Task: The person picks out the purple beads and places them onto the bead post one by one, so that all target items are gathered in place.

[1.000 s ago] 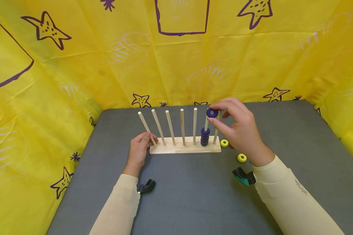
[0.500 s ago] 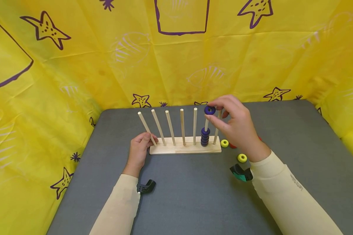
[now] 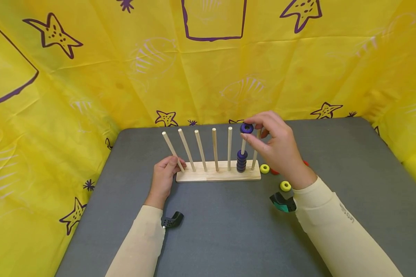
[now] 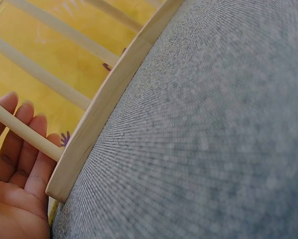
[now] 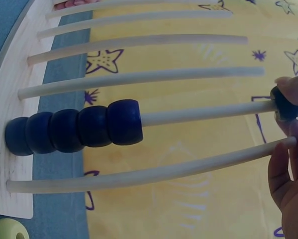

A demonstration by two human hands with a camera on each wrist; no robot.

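A wooden peg rack (image 3: 201,176) stands on the table with a row of upright pegs. Low on its leftmost peg (image 4: 29,133), my left hand (image 3: 163,177) holds on, fingers behind the peg and thumb at its near side. Between thumb and fingertips, my right hand (image 3: 275,142) pinches a dark blue ring (image 3: 247,128) at the tip of the second peg from the right. The right wrist view shows this ring (image 5: 285,104) at the peg's end. Lower on that peg sits a stack of several blue rings (image 5: 72,130).
Two yellow rings (image 3: 264,169) (image 3: 285,186) lie right of the rack. Red rings (image 3: 274,172) are partly hidden behind the right hand and wrist. A yellow patterned cloth (image 3: 194,77) rises behind the grey table (image 3: 222,231).
My right hand has moved slightly left and up, bringing the blue ring from beside the peg to its tip. My left hand and the rack have stayed in place.
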